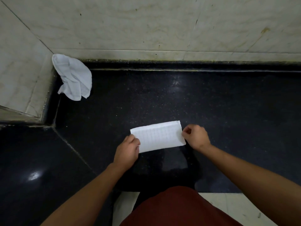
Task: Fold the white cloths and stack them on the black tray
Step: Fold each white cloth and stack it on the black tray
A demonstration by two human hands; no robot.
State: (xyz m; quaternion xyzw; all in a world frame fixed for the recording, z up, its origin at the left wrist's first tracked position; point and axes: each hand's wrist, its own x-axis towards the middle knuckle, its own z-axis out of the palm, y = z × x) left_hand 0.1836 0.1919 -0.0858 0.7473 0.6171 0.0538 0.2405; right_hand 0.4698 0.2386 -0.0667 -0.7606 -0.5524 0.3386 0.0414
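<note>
A white cloth (158, 136), folded into a flat rectangle, lies on the black speckled counter (228, 111) in front of me. My left hand (127, 152) grips its left short edge, fingers curled over the near-left corner. My right hand (196, 137) pinches the right short edge with curled fingers. A second white cloth (73, 77) lies crumpled in the back left corner, against the wall. A dark, glossy tray-like shape (175, 165) seems to lie just below the folded cloth, hard to tell apart from the counter.
Pale marble walls (146, 26) close off the counter at the back and on the left. The counter's front edge (219, 192) runs near my body, with light floor below. A seam crosses the counter diagonally at the left.
</note>
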